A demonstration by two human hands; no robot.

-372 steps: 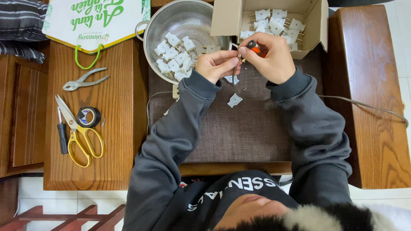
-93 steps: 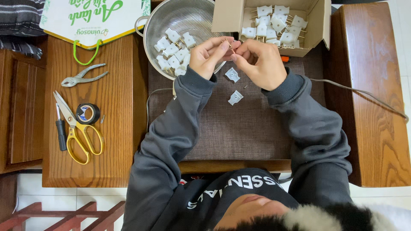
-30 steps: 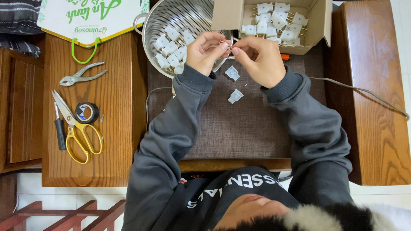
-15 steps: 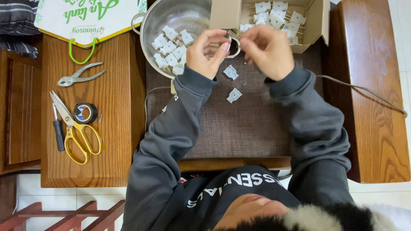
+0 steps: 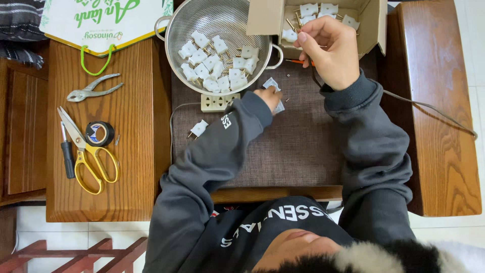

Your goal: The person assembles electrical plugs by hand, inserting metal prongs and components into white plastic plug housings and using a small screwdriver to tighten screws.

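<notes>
My left hand presses fingertips onto a white plug piece on the brown mat, just below the colander. My right hand pinches thin metal pins at the cardboard box, right of the colander.

A colander holding plugs sits left of a cardboard box; a power strip lies just before it; scissors, tape and pliers lie far left.
</notes>
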